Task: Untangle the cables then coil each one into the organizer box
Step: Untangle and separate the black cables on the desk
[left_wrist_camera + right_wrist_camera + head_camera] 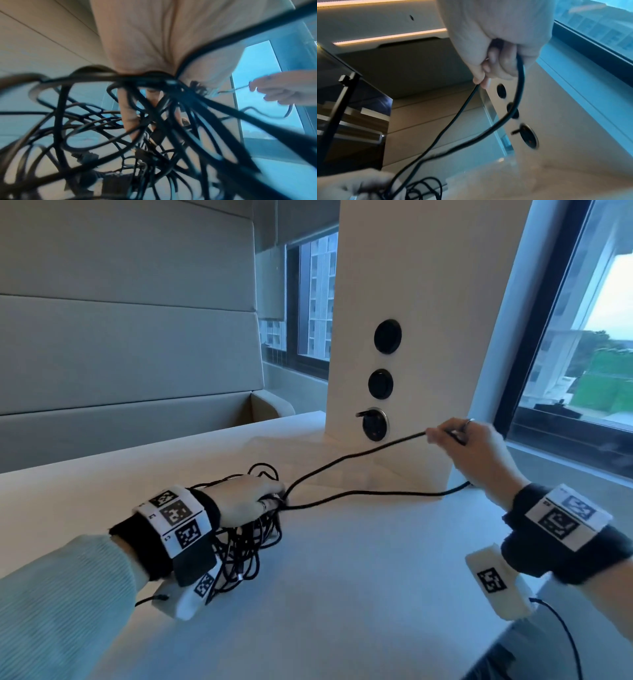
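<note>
Head view, nearest us: our two forearms reach over a pale table (pixel 359 594), each wrist wrapped in a black band with checkered marker tags.

Our left hand (pixel 245 498) rests on top of a tangle of black cables (pixel 246 546) lying on the table, fingers curled down into the upper strands and holding the bundle in place. In the left wrist view the loops cross over one another thickly, with at least one plug buried among them.

One black cable (pixel 356 455) rises out of the tangle and runs up and to the right. A second stretch of it sags along the table toward the right, so the cable forms a long loop.

Farther out, our right hand (pixel 474 445) is raised above the table. Its thumb and fingers (pixel 496 65) are curled round this cable and pinch it, and the loop hangs below the hand.

Beyond the hands stands a white pillar (pixel 428 302) with three round black sockets, then a padded wall and windows. We cannot see the organizer box in any view.

In our judgement the untangling is in its early part. If the right hand pulls hard while the strand is looped through the others, a knot could tighten. The pull could also drag the whole bundle if the left hand's hold slips.
</note>
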`<state>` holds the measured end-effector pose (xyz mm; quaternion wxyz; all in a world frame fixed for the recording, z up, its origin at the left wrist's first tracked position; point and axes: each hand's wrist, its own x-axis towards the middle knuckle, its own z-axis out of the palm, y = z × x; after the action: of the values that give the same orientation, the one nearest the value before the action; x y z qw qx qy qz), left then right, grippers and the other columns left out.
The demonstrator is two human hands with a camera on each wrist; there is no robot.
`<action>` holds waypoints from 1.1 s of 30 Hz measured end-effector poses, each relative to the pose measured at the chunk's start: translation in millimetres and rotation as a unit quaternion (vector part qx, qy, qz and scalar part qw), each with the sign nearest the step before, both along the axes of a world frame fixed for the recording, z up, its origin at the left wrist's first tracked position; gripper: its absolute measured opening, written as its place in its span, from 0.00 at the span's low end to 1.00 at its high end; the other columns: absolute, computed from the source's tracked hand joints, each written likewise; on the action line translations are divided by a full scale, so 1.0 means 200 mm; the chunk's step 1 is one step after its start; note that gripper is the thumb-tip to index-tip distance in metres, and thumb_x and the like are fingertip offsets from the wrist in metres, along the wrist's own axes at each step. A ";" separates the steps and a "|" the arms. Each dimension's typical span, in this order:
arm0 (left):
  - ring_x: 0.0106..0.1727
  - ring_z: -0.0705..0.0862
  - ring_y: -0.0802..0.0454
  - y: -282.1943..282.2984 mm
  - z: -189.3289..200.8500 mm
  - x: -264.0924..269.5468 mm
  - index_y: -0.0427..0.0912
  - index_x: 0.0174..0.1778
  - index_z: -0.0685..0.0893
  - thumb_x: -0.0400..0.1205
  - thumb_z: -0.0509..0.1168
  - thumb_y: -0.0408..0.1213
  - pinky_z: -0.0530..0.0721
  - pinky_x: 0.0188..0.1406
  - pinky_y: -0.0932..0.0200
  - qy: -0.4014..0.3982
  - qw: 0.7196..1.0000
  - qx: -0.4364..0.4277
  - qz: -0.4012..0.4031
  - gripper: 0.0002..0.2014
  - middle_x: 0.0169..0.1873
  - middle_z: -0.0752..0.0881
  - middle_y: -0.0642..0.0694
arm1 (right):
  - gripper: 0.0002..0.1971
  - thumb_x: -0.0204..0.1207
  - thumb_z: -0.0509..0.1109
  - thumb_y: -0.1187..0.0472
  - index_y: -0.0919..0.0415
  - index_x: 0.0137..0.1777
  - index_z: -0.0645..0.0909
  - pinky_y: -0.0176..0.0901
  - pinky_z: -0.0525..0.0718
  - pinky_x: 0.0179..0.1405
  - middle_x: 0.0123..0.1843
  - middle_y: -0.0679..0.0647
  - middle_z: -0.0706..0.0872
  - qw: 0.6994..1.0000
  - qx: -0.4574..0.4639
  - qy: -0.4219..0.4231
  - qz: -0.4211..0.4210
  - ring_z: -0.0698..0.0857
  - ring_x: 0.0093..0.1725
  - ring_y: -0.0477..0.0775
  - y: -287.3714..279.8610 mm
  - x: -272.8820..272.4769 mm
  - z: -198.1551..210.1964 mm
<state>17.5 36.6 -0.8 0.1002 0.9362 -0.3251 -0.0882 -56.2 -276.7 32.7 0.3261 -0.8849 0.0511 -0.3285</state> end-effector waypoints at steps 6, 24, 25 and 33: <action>0.53 0.79 0.49 -0.06 0.00 -0.04 0.46 0.55 0.78 0.81 0.52 0.27 0.76 0.52 0.58 0.023 0.999 -0.041 0.002 0.14 0.49 0.83 0.53 | 0.22 0.80 0.58 0.43 0.50 0.70 0.73 0.51 0.75 0.63 0.68 0.58 0.75 0.963 -0.159 0.218 -0.016 0.76 0.64 0.58 0.14 0.08 -0.08; 0.41 0.77 0.61 0.06 -0.03 -0.03 0.50 0.43 0.77 0.86 0.54 0.42 0.70 0.42 0.70 -0.007 0.990 -0.143 -0.010 0.09 0.39 0.84 0.54 | 0.06 0.83 0.59 0.53 0.53 0.47 0.73 0.38 0.72 0.37 0.36 0.48 0.78 0.900 -0.273 0.163 0.298 0.76 0.36 0.48 0.55 0.06 -0.08; 0.43 0.76 0.60 0.09 -0.03 -0.02 0.50 0.43 0.77 0.86 0.53 0.42 0.69 0.42 0.71 -0.019 0.993 -0.114 -0.012 0.09 0.40 0.82 0.55 | 0.06 0.82 0.61 0.54 0.53 0.44 0.75 0.33 0.72 0.36 0.34 0.43 0.78 0.910 -0.249 0.139 0.301 0.76 0.34 0.41 0.51 0.05 -0.06; 0.58 0.67 0.64 0.11 0.00 -0.06 0.50 0.44 0.83 0.86 0.53 0.48 0.63 0.59 0.63 -0.020 0.993 -0.116 0.022 0.15 0.43 0.79 0.57 | 0.13 0.81 0.62 0.56 0.61 0.37 0.77 0.40 0.63 0.26 0.17 0.41 0.68 0.968 0.003 0.037 0.249 0.62 0.20 0.42 0.35 0.00 -0.05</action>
<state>6.4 57.8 -1.3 0.2032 0.9267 -0.3147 -0.0294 -55.7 -205.9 23.3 0.3985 -0.8801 -0.1576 -0.2042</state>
